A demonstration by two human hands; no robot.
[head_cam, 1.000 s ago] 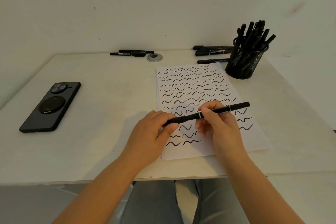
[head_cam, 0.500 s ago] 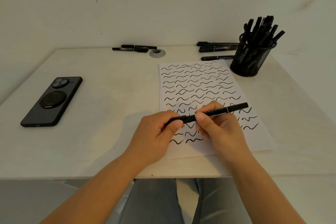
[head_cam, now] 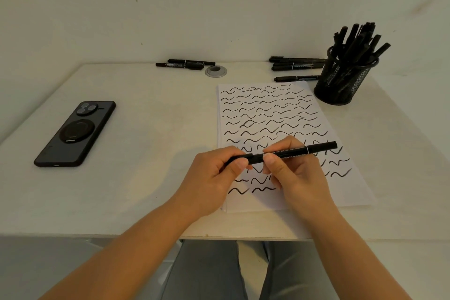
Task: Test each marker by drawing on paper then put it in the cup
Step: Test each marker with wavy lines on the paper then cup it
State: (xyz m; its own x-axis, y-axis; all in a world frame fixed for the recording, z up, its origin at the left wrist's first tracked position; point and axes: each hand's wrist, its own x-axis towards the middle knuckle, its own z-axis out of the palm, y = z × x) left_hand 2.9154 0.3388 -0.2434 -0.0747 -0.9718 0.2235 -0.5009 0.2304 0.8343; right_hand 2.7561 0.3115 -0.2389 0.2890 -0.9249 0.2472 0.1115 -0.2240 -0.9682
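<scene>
Both hands hold one black marker [head_cam: 292, 152] level above the lower part of the paper [head_cam: 299, 197]. My left hand [head_cam: 214, 178] pinches its left cap end. My right hand [head_cam: 297, 175] grips the barrel just right of that. The white sheet is covered with several rows of black wavy strokes. A black mesh cup [head_cam: 341, 83] stuffed with several markers stands at the sheet's far right corner. Loose markers [head_cam: 294, 66] lie left of the cup, and two more markers [head_cam: 185, 64] rest along the back edge.
A black phone [head_cam: 75, 134] lies face down on the left of the white table [head_cam: 146, 178]. A round grey cable grommet [head_cam: 216, 71] sits at the back edge. The wall rises right behind the table. The near table edge runs just below my wrists.
The marker stays gripped by both hands at the same spot above the paper. My hands have drawn slightly closer together along the marker; the camera has shifted a little.
</scene>
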